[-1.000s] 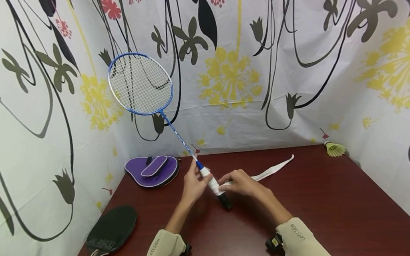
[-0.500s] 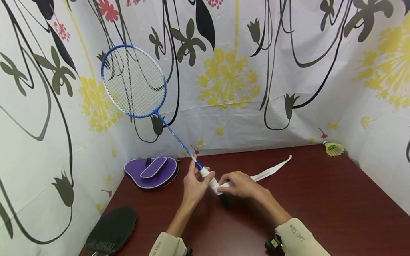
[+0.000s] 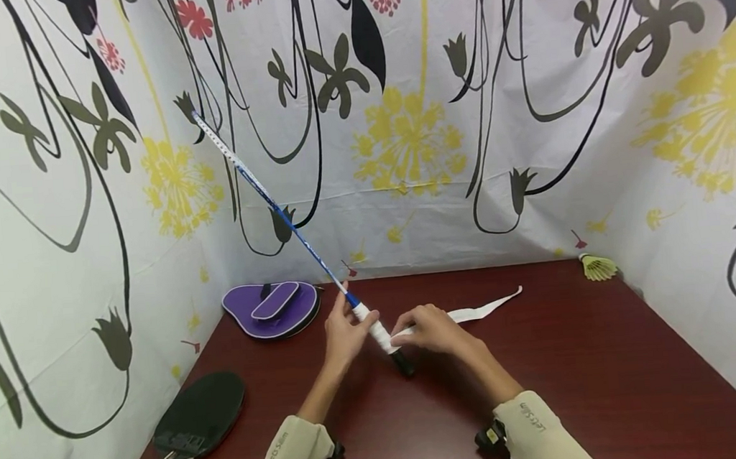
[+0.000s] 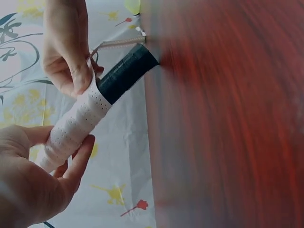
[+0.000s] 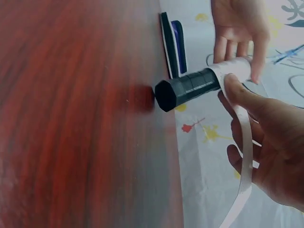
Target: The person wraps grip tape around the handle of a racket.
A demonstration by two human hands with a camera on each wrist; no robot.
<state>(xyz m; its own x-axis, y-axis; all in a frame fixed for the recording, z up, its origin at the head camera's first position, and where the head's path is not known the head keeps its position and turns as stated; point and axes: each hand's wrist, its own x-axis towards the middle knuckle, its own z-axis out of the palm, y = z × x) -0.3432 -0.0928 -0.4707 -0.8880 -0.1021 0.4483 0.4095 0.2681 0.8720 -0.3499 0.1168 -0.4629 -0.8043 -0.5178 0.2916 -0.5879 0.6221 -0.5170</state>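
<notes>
A blue and white badminton racket [image 3: 304, 243] slants up to the left in the head view, its head seen edge-on. My left hand [image 3: 344, 338] holds the upper handle between thumb and fingers. White perforated grip tape [image 4: 78, 121] winds round the handle there, while the butt end [image 4: 128, 73] is bare black. Where the wrap meets the black part, my right hand [image 3: 439, 329] pinches the tape, thumb on top in the right wrist view. From that pinch a loose tape strip [image 5: 246, 152] runs down across the palm, and its tail [image 3: 472, 314] trails out to the right.
A purple paddle case [image 3: 273, 310] lies at the table's back left. Nearer, a black table tennis paddle [image 3: 199, 413] lies by the left edge. A yellow shuttlecock [image 3: 598, 267] sits at the back right corner. Patterned curtain [image 3: 421, 240] surrounds the dark red table [image 3: 587, 378].
The racket has turned about its long axis, from its strings facing the head camera to edge-on. Both hands stay nearly in place, and the tape's tail has shifted slightly.
</notes>
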